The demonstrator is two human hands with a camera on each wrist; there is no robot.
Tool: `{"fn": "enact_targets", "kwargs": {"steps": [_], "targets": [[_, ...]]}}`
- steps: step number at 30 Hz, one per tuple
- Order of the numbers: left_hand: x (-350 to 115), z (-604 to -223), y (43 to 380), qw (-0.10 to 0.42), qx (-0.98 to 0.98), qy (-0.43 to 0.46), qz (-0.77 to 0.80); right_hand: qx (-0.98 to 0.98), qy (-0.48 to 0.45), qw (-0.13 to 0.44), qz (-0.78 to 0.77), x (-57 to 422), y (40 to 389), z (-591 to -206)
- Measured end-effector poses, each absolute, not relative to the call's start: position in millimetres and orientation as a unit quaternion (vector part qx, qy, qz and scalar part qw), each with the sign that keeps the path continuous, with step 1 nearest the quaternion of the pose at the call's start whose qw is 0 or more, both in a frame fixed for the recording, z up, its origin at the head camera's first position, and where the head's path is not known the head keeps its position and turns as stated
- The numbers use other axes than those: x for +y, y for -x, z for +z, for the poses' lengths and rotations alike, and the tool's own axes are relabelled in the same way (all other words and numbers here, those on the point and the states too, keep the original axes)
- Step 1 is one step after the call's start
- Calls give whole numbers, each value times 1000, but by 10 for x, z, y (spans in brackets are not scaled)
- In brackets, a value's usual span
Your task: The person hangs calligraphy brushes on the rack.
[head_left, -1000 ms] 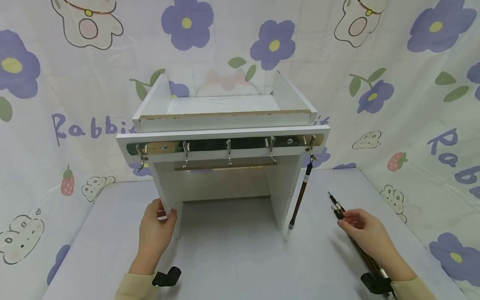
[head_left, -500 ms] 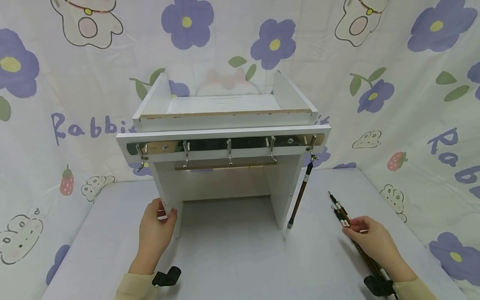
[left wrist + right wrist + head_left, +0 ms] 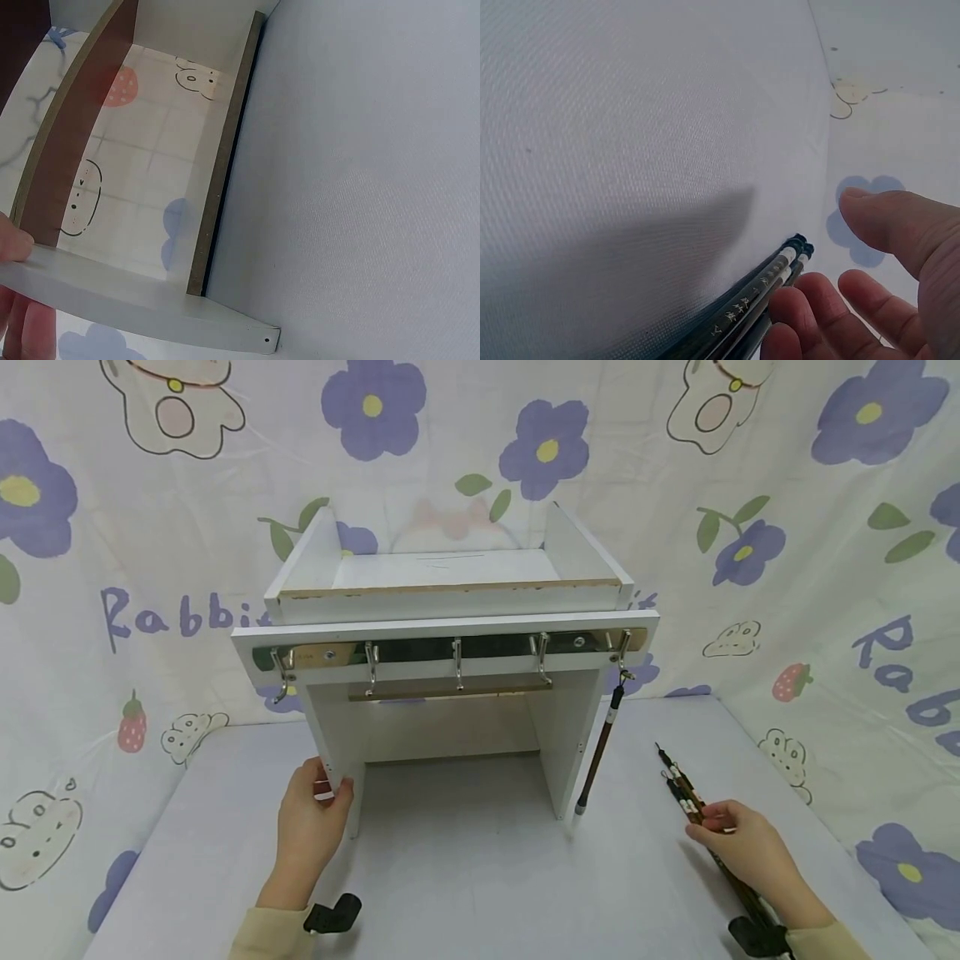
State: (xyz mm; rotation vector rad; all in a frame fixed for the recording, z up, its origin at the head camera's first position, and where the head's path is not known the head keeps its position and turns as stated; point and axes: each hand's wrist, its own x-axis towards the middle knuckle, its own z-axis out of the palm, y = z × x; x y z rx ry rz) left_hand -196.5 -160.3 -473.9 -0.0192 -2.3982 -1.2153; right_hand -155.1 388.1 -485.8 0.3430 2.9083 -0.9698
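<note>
My left hand (image 3: 313, 818) grips the lower edge of the left side panel (image 3: 336, 756) of a white shelf. In the left wrist view its thumb lies on one face of the panel (image 3: 135, 296) and its fingers on the other. Several calligraphy brushes (image 3: 681, 789) with hanging loops lie side by side on the right of the table. My right hand (image 3: 750, 847) is over them, fingertips at the brushes (image 3: 739, 315), thumb and fingers apart. A further calligraphy brush (image 3: 596, 758) hangs from the rightmost hook (image 3: 624, 650).
Across the shelf's front runs a metal hook rail (image 3: 416, 649) with several hooks. An open tray-like top (image 3: 450, 568) sits above it. White cloth covers the table (image 3: 465, 893), and a flower-patterned curtain (image 3: 465, 410) stands behind and at the sides.
My right hand has slid slightly back along the lying brushes, toward me and to the right, uncovering more of their upper ends. The left hand, shelf and hanging brush keep their places.
</note>
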Motion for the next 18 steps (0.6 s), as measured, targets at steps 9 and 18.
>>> {"fn": "enact_targets", "kwargs": {"steps": [9,18], "targets": [[-1603,-4734,1969,223,-870,8,-441,942,-117,38,-312,3905,1567,-4898],[-1595,-4730,1972,228,-868,7,-440,938,-140,57,-311,3908,1593,-4905]]}}
